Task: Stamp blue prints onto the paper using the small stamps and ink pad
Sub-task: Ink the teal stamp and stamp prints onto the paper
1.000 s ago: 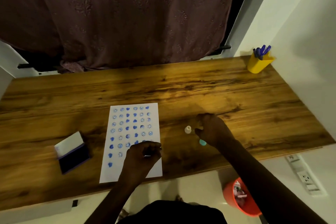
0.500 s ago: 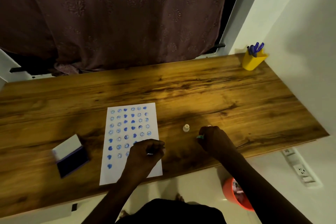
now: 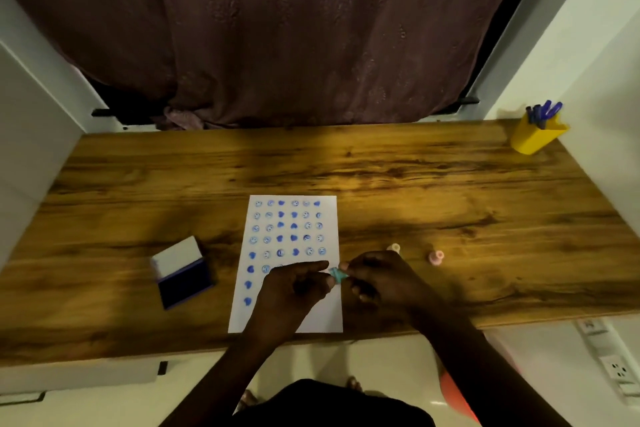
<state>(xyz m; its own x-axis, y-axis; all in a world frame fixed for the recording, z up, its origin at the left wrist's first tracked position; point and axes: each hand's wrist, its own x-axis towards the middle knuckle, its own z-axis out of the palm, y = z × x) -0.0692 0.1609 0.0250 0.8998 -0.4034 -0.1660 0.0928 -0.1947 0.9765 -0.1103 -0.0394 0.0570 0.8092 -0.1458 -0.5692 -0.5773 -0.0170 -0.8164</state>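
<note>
Both hands pinch the teal stamp [image 3: 337,274] at the paper [image 3: 329,319] edge: left hand [image 3: 294,291], right hand [image 3: 379,282], likely a handover; ink pad [image 3: 185,282] sits open to the left.

Paper [image 3: 325,218]: lower prints covered by left hand [image 3: 294,291]. Teal stamp [image 3: 338,276]: mostly concealed between both hands' fingertips; face unreadable. Cream stamp [image 3: 394,247]: base hidden behind right hand [image 3: 381,279]. Pink stamp [image 3: 435,257]: blurred. Orange bin [image 3: 457,395]: largely blocked by right forearm. Print designs too small to distinguish fully.
</note>
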